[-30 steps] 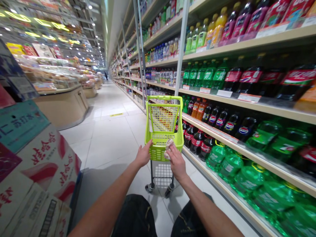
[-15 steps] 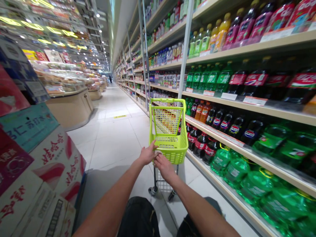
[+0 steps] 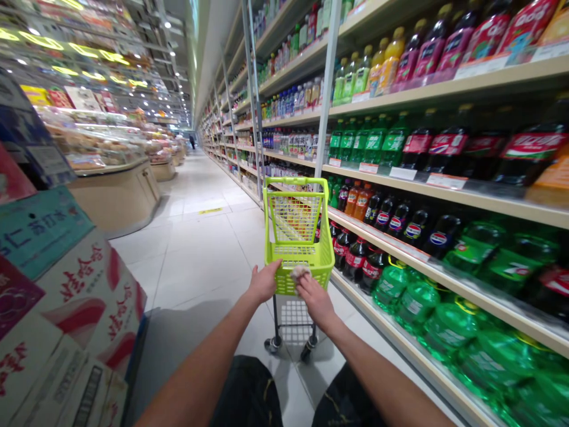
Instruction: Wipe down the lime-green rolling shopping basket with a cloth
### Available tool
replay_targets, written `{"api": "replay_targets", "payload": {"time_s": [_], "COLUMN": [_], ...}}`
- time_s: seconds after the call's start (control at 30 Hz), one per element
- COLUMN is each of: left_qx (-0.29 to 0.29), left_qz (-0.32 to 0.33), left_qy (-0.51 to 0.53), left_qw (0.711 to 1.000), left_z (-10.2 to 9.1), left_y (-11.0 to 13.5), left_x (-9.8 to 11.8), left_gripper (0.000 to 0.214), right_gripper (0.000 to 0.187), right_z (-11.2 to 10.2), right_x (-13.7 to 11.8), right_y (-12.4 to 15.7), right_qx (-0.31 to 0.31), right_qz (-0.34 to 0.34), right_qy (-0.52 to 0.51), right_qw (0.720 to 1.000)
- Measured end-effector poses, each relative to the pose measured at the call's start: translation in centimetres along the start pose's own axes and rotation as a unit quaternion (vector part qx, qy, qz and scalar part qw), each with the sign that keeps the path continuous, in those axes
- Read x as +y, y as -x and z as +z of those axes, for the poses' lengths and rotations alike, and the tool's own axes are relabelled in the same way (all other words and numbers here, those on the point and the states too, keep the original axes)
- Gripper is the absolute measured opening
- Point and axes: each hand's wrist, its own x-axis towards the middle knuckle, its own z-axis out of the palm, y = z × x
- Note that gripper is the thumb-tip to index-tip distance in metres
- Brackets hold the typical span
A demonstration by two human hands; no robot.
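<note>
A lime-green shopping cart [image 3: 322, 249] with a plastic basket on dark legs and wheels stands in front of my knees. My left hand [image 3: 265, 281] grips the near left corner of the basket, its thumb over the rim. In my right hand [image 3: 315, 296] is a crumpled pale cloth [image 3: 301, 272], pressed against the near wall of the basket, right of the middle. The fingers of that hand are partly hidden behind the cloth. No goods show inside the basket.
Shelves of bottled drinks [image 3: 400, 142] run along the right, with large green bottles [image 3: 453, 326] at floor level. Stacked cartons [image 3: 84, 290] stand close on the left. Behind them is a rounded display counter [image 3: 118, 198]. A distant person [image 3: 192, 141] is in the tiled aisle.
My right hand has moved the cloth rightward along the basket's near wall, away from my left hand. My left hand stays at the left corner. The view has shifted slightly.
</note>
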Motion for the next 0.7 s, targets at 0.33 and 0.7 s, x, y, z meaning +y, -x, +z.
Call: {"api": "replay_targets", "payload": {"time_s": [0.33, 0.7], "left_qx": [0.025, 0.035], "left_qz": [0.026, 0.024], "left_qy": [-0.040, -0.123], "left_qw": [0.999, 0.992], "left_z": [1.4, 2.4], "left_y": [0.1, 0.9], "left_x": [1.3, 2.8], "left_gripper": [0.054, 0.059], "right_gripper": [0.040, 0.043], "right_z": [-2.4, -1.8], "right_x": [2.3, 3.5], "right_y": [1.9, 6.3], "right_qx": [0.018, 0.021], "right_qz": [0.065, 0.097], "right_qy": [-0.029, -0.052], "right_qw": [0.997, 0.994]}}
